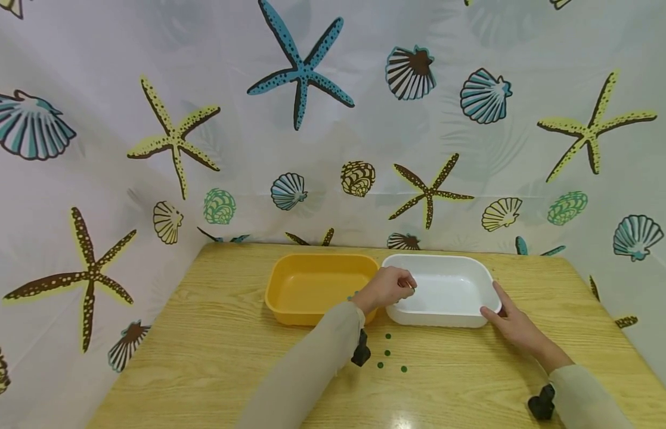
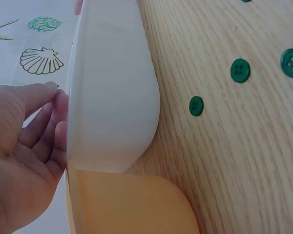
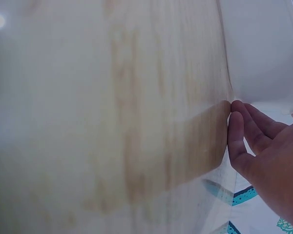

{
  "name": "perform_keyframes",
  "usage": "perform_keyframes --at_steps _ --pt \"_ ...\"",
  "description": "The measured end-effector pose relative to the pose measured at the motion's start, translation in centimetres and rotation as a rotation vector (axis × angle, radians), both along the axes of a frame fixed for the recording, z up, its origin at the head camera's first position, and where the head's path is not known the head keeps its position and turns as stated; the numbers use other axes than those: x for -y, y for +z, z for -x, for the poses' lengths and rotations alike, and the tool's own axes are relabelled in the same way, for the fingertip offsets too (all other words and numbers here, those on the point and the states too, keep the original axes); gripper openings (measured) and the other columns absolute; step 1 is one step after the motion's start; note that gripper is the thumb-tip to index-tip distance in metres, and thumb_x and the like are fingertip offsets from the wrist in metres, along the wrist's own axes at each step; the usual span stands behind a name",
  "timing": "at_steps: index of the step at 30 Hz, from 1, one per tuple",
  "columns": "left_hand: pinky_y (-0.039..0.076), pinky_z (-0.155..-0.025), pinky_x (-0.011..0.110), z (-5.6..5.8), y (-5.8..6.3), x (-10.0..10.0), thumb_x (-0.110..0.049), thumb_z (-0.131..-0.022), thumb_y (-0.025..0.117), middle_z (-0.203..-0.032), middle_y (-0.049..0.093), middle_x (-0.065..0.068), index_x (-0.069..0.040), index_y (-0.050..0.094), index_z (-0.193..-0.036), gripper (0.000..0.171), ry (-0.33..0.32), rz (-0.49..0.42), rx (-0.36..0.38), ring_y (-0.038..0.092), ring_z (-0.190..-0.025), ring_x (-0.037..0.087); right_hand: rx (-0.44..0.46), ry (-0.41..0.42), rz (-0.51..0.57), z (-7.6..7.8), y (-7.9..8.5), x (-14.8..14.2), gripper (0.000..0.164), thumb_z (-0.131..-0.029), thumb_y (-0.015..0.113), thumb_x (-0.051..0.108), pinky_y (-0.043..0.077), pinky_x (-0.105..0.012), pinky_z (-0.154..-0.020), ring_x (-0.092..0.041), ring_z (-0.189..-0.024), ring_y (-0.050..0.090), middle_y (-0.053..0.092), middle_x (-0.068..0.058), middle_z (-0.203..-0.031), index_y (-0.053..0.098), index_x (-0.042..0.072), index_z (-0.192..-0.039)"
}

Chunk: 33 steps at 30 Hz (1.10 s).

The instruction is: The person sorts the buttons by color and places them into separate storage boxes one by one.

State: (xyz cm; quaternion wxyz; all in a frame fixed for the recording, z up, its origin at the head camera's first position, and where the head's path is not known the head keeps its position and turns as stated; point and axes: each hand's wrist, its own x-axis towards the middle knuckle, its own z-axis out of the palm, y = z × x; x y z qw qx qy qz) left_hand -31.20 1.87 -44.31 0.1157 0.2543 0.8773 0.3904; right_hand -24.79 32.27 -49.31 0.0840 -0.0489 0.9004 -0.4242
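Note:
My left hand (image 1: 389,286) is over the left part of the white tray (image 1: 437,320), thumb and fingertips pinched together. In the left wrist view a tiny dark edge of what looks like a button (image 2: 58,87) shows at the fingertips; the rest is hidden. My right hand (image 1: 512,322) holds the white tray by its right front corner, thumb at the front and fingers along the side. Several green buttons (image 2: 240,70) lie on the table in front of the trays. Against the white tray's left side stands a yellow tray (image 1: 295,319), partly covered by my left wrist.
Small blue spots, perhaps buttons (image 1: 352,295), show inside the yellow tray beside my left wrist. The wooden table (image 1: 204,339) reaches back to a hanging cloth (image 1: 333,137) printed with shells and starfish. Each forearm carries a black wrist device (image 1: 361,350).

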Motion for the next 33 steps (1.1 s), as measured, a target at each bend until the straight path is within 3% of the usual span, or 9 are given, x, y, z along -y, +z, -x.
perform_keyframes --at_steps 15,20,26,33 --pt "0.045 -0.063 0.019 0.7 -0.7 -1.0 -0.015 -0.092 0.062 -0.081 0.061 -0.004 -0.008 0.071 -0.100 0.014 0.039 0.084 -0.072 0.053 -0.070 0.010 -0.003 -0.014 0.004 0.0 -0.2 -0.1 0.087 -0.097 0.047 0.046 0.015 -0.063 -0.103 -0.051 -0.135 0.011 0.000 -0.030 -0.152 -0.011 0.010 -0.151" --pt "0.048 -0.067 0.020 0.8 -0.6 -1.1 -0.017 -0.094 0.060 -0.089 0.063 -0.001 -0.007 0.068 -0.112 0.023 0.091 0.070 -0.025 0.055 -0.074 0.011 -0.010 -0.011 -0.003 0.2 -0.4 -0.2 0.087 -0.097 0.047 0.047 0.014 -0.063 -0.104 -0.051 -0.136 0.010 -0.001 -0.029 -0.152 -0.011 0.010 -0.151" --pt "0.050 -0.070 0.022 0.0 0.1 -0.5 -0.016 -0.095 0.057 -0.098 0.063 0.002 -0.005 0.066 -0.116 0.025 0.116 -0.002 -0.013 0.058 -0.079 0.013 -0.019 -0.006 -0.010 0.4 -0.3 -0.2 0.086 -0.098 0.047 0.045 0.016 -0.062 -0.104 -0.050 -0.136 0.011 0.001 -0.029 -0.153 -0.010 0.009 -0.151" --pt "0.048 -0.068 0.021 -1.5 1.3 1.2 -0.017 -0.093 0.058 -0.088 0.062 -0.002 -0.007 0.067 -0.107 0.019 0.035 0.027 -0.028 0.056 -0.076 0.010 -0.012 -0.006 -0.016 0.2 -0.3 -0.2 0.086 -0.098 0.047 0.045 0.017 -0.062 -0.104 -0.051 -0.135 0.013 0.002 -0.030 -0.152 -0.011 0.009 -0.151"
